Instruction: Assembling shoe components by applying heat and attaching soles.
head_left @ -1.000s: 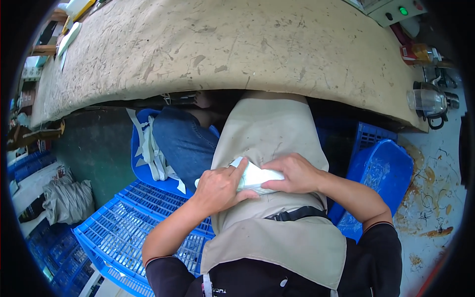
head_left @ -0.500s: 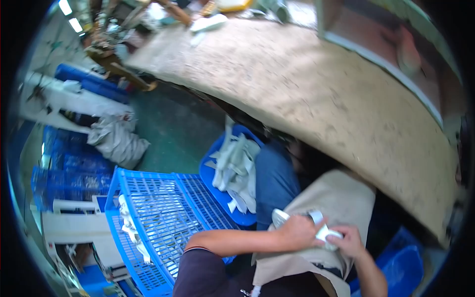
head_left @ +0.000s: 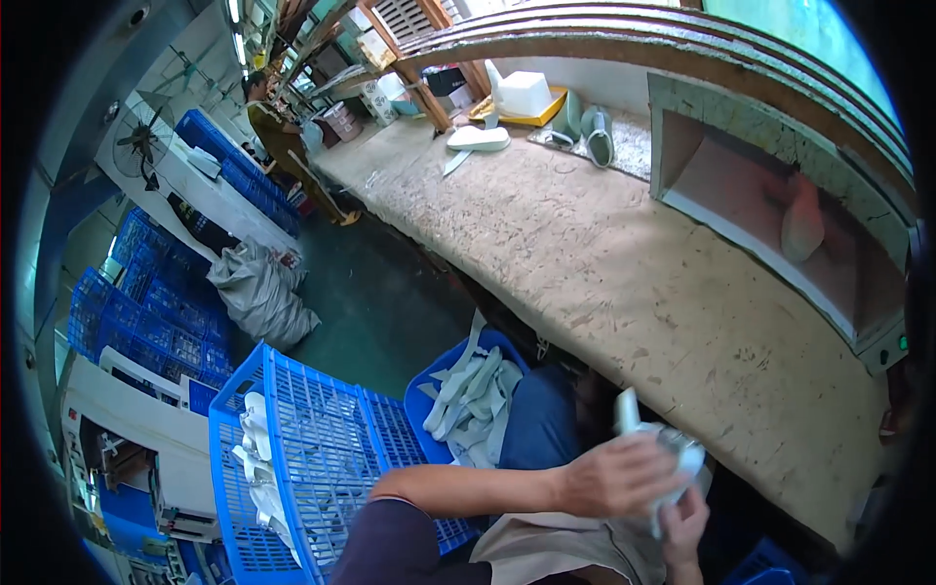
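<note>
Above my lap, close to the table's front edge, both hands are on a white shoe piece (head_left: 690, 458), slightly blurred. It looks like a pale sole with a narrower end standing up; its exact kind is hard to make out. My left hand (head_left: 619, 476) lies across it, fingers bent over its side, covering much of it. Gripping its lower part from the right is my right hand (head_left: 685, 519), thumb and fingers closed. Below them, a beige apron (head_left: 546, 546) covers my lap.
A blue crate (head_left: 327, 409) with white shoe pieces stands at my left, beside a blue tub (head_left: 419, 400) of pale strips. The long worktable (head_left: 585, 253) bears a white sole (head_left: 478, 138), grey shoes (head_left: 597, 136) and a red-lit box (head_left: 741, 185). A person (head_left: 278, 132) stands far left.
My view has swung up, showing more of the table's far side. Both hands have lifted the white shoe piece off the apron toward the table edge, and it has turned more upright.
</note>
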A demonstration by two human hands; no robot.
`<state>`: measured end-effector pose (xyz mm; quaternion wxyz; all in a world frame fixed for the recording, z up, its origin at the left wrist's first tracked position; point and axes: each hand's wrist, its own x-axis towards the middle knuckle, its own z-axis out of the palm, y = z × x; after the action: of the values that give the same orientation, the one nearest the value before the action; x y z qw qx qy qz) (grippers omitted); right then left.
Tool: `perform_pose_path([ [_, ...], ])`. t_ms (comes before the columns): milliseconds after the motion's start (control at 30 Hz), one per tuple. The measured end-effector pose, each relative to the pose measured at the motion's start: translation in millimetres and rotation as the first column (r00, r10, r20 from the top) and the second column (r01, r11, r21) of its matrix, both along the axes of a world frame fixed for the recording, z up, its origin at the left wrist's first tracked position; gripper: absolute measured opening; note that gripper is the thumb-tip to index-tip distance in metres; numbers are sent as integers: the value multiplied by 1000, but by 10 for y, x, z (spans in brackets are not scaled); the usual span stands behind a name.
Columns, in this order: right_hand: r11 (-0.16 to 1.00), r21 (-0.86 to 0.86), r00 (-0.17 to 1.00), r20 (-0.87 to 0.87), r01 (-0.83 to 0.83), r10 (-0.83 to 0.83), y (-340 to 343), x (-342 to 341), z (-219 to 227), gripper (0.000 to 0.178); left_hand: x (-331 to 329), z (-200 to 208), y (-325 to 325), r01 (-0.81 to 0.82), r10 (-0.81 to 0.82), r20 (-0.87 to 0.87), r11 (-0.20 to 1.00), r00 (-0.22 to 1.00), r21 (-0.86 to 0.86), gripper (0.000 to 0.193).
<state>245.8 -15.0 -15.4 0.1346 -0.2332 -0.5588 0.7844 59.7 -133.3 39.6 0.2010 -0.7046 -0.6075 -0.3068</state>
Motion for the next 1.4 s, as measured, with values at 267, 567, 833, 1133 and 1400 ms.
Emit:
perform_pose_path([
  [267,791,564,968,-75,238,-238,-141,-285,-143,42,484,-945,379,-255,-91,942,967,-322,6,62],
  [567,628,740,963,-103,241,-247,-475,-378,-422,39,386,-1241,282,-57,-104,621,994,-777,95,63],
  [833,331,913,961,-172,237,-215,-406,-392,-353,36,557,-1043,280,-106,-215,529,968,-821,229,61],
  [1133,588,751,953,-208,301,-222,-279,-347,-337,45,743,-1327,196,-58,-91,890,996,-446,72,53],
  [1400,645,764,991,-111,39,71,-150,-630,19,52,464,-1054,-138,-43,-181,898,983,-401,178,56],
])
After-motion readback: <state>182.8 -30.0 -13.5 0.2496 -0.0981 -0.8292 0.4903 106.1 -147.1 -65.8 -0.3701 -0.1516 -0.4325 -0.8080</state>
